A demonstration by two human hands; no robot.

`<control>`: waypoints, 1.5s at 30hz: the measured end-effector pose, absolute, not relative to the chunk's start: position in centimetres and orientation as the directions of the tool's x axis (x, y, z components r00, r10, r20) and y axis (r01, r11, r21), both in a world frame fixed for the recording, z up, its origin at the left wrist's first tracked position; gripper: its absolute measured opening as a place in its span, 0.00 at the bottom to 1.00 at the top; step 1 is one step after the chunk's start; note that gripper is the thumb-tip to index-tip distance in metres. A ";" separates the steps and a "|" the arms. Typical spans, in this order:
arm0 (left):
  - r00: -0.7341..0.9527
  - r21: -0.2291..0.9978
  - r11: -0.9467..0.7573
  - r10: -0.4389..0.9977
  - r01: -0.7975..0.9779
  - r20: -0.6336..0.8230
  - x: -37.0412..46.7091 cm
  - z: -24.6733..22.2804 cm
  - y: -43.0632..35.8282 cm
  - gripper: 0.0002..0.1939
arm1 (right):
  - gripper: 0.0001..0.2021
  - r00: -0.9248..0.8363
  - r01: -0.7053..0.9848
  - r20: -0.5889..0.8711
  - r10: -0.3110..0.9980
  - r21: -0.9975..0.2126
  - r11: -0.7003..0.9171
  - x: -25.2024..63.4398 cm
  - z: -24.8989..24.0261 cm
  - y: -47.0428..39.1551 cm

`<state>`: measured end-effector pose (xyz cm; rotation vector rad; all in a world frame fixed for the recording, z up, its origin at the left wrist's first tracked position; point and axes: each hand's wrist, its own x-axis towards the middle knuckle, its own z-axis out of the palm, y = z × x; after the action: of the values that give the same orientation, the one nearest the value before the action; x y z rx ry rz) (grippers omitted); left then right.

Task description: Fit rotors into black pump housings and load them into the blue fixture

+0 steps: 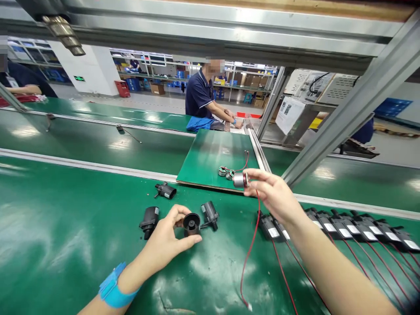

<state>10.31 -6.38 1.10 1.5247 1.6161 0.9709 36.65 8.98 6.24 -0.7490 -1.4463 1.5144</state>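
Observation:
My left hand (167,238), with a blue band at the wrist, grips a black pump housing (191,224) whose round open end faces me. Held up in the fingertips of my right hand (274,194) is a silver motor stator (240,180); its red wire (251,249) hangs down to a small white connector. Around my left hand lie three more black housings: one at the left (150,221), one further back (166,190) and one just right of it (210,214). Two more stators (223,171) sit on the green board, just behind the held one.
A raised green board (213,148) bridges toward the far bench. On the right stands a row of black pumps (361,227) with white labels and red wires. A metal post (344,96) slants across the right side. A co-worker (200,94) works across the line.

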 end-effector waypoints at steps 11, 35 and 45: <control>0.341 0.953 -0.060 0.939 0.296 -0.046 17.4 -1.9 -7.2 0.25 | 0.22 -0.696 0.123 0.160 0.700 -0.934 0.336 39.2 4.9 -0.2; 0.424 0.654 -0.561 0.824 0.508 0.377 17.1 -3.9 -7.7 0.13 | 0.16 -0.862 0.432 -0.074 0.501 -0.623 0.651 39.3 4.0 -0.2; 0.431 0.615 -0.471 0.873 0.632 0.226 17.7 -2.3 -7.9 0.09 | 0.13 -0.878 0.451 -0.014 0.479 -0.361 0.816 38.6 3.2 -0.8</control>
<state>17.74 -7.91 -2.25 2.2474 1.2729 0.7355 38.60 -0.79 3.15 -0.7490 -2.9192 0.5507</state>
